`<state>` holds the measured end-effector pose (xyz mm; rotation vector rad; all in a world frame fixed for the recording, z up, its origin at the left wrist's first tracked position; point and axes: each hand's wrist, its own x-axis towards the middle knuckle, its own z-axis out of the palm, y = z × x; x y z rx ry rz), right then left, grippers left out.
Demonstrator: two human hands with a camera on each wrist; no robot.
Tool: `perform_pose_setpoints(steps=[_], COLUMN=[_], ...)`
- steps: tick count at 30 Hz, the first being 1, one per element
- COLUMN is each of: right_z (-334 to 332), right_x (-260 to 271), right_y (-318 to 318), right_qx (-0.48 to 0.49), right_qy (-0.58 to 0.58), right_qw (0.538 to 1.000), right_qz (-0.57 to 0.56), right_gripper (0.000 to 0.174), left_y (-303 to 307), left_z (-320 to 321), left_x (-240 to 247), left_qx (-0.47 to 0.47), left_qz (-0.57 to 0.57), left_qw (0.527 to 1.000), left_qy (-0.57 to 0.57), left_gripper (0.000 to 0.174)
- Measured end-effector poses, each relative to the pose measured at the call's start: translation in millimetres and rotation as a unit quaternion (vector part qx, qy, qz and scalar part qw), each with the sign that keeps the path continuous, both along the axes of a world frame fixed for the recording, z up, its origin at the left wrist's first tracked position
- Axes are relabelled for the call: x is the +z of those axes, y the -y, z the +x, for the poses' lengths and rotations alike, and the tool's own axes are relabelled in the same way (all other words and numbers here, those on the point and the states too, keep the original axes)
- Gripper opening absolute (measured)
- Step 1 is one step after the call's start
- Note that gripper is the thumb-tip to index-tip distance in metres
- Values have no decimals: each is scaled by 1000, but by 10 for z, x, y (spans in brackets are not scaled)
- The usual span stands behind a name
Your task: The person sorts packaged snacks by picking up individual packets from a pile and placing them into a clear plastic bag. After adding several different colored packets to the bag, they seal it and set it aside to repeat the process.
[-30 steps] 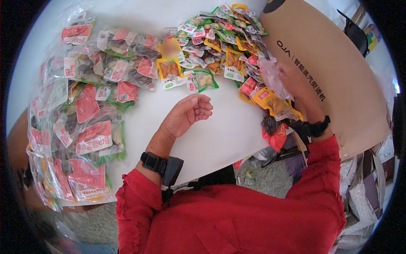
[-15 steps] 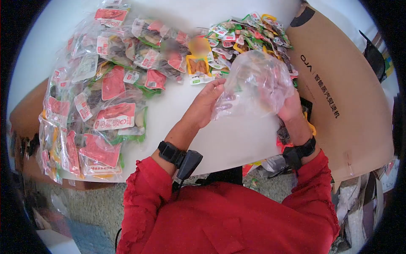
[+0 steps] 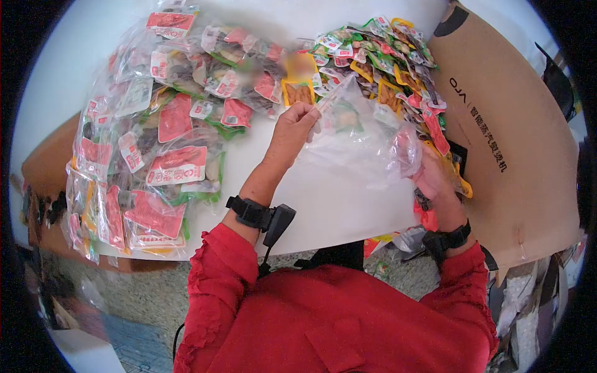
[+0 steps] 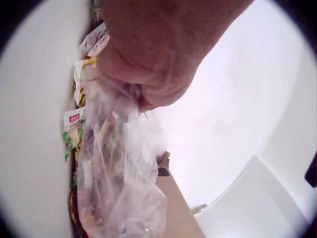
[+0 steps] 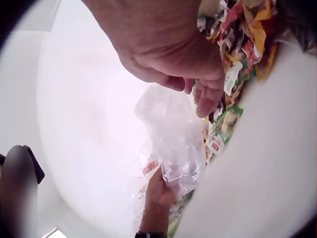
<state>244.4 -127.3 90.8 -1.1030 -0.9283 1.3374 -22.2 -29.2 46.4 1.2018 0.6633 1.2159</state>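
Note:
A clear plastic bag is stretched over the white table between my hands. My left hand pinches its near-left edge between thumb and fingers, and in the left wrist view the bag hangs in folds below that hand. At the bag's bunched right end is my right hand, its fingers loosely extended and partly hidden by the film in the head view. From the right wrist, the fingers hang beside the bag without curling round it. Through the film shows a small green-edged food packet.
A heap of small food packets lies at the back, running down the right side beside a large cardboard box. On the left are several filled clear bags of packets. The white table's front edge is near my body.
My right hand has brought the plastic bag from the right-hand packets to the middle. The left hand has moved up and taken its edge, and the bag is now spread out flatter.

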Motion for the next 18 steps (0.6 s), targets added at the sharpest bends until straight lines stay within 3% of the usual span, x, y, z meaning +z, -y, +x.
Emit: perform_pose_setpoints(steps=[2, 4, 5, 7, 8, 9, 10, 11, 12, 13, 14, 15, 16, 17, 18], right_z=[35, 206, 192, 101, 55, -4, -72, -171, -292, -396, -476, -550, -624, -700, -773], right_x=[78, 133, 198, 416, 514, 605, 674, 727, 776, 791, 785, 781, 776, 762, 737], right_y=[44, -1, -3, 5, -13, -31, -35, -33, -40, -57, -83, -113, -145, -165, -172], right_qx=[-15, -54, -57, -90, -94, -45, 5, 1, 64, 127, 125, 152, 179, 178, 163], right_qy=[43, 300, 296, 348, 343, 424, 499, 495, 426, 351, 346, 387, 425, 420, 455], right_qw=[999, 947, 949, 904, 906, 856, 793, 796, 848, 888, 890, 852, 810, 810, 769], right_qz=[-3, 98, 96, 233, 232, 292, 349, 349, 309, 267, 270, 317, 363, 367, 419], right_gripper=[23, 30, 30, 29, 29, 30, 31, 31, 31, 32, 32, 33, 35, 35, 37], left_y=[32, 82, 121, 151, 150, 151, 146, 136, 137, 163, 193, 206, 188, 152, 124], left_z=[-12, 0, 8, 30, 38, 42, 44, 41, 38, 39, 45, 54, 80, 117, 142], left_x=[27, 68, 99, 137, 151, 166, 216, 301, 387, 475, 565, 617, 623, 609, 586], left_qx=[-21, -41, -56, -73, -49, -26, -31, -57, -84, -86, -117, -146, -145, -214, -279], left_qz=[0, 1, 30, 60, 164, 266, 266, 316, 365, 366, 332, 296, 297, 256, 210], left_qw=[1000, 998, 995, 990, 973, 942, 940, 928, 912, 910, 930, 943, 943, 940, 923], left_qy=[-20, -40, -71, -106, -156, -204, -209, -189, -168, -174, -104, -33, -40, 62, 163], left_gripper=[8, 8, 7, 7, 6, 7, 7, 5, 5, 5, 3, 6, 6, 6, 7])
